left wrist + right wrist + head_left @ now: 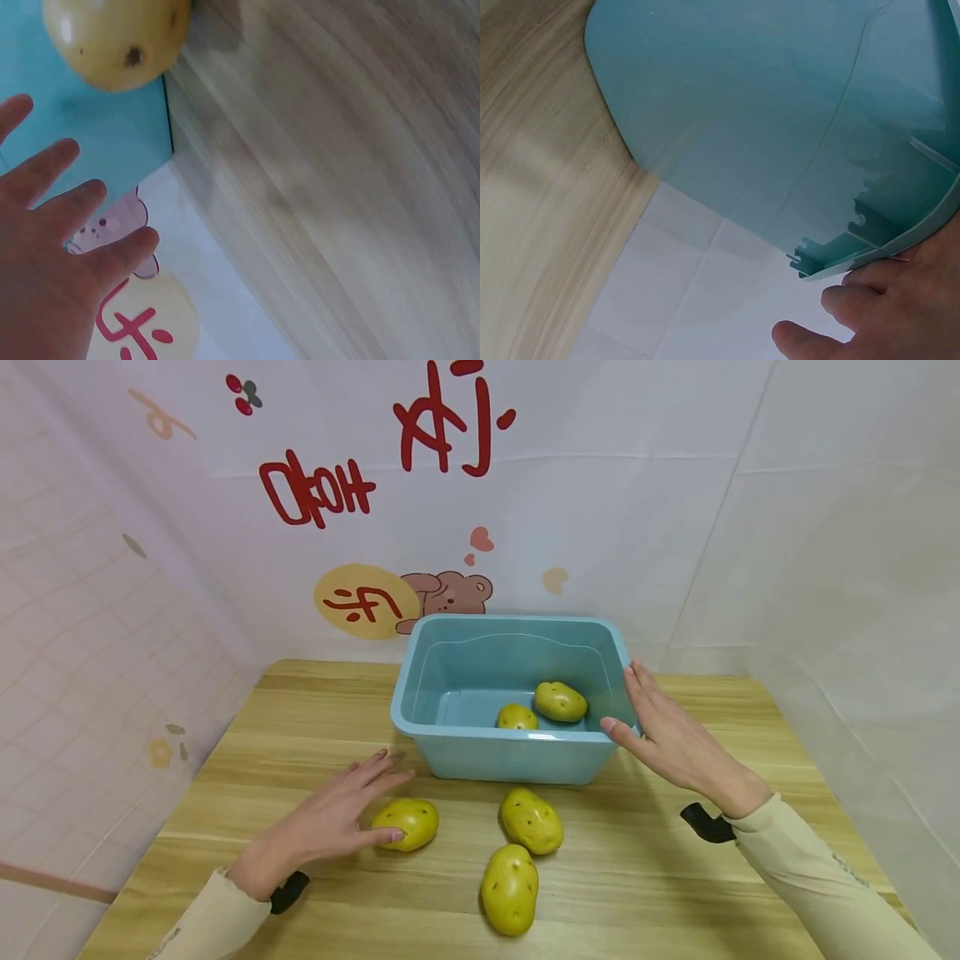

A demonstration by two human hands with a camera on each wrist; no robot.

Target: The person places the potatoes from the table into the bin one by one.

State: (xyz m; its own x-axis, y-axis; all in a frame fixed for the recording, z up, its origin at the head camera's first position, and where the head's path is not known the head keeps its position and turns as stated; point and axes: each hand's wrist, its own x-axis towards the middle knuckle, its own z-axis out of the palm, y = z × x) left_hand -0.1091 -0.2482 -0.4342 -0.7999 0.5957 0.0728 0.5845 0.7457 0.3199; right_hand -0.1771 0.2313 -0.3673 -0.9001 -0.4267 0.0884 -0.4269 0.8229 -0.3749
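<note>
My left hand (330, 818), fingers spread, is over the left side of a yellow potato (416, 823), the thumb overlapping it in the head view. That potato (124, 37) shows at the top of the left wrist view, apart from the fingertips. My right hand (678, 743) rests at the right front corner of a light blue plastic bin (517, 760). Its thumb lies over the rim and its straight fingers run along the outer right side. In the right wrist view those fingers (855, 304) sit just under the rim. Two potatoes, one (561, 702) behind the other (517, 717), lie inside the bin.
Before the bin on the wooden table (637, 893) lie two more potatoes, one (531, 821) close behind the other (510, 891). A white printed cloth (600, 485) hangs behind the table, with similar cloth along both sides.
</note>
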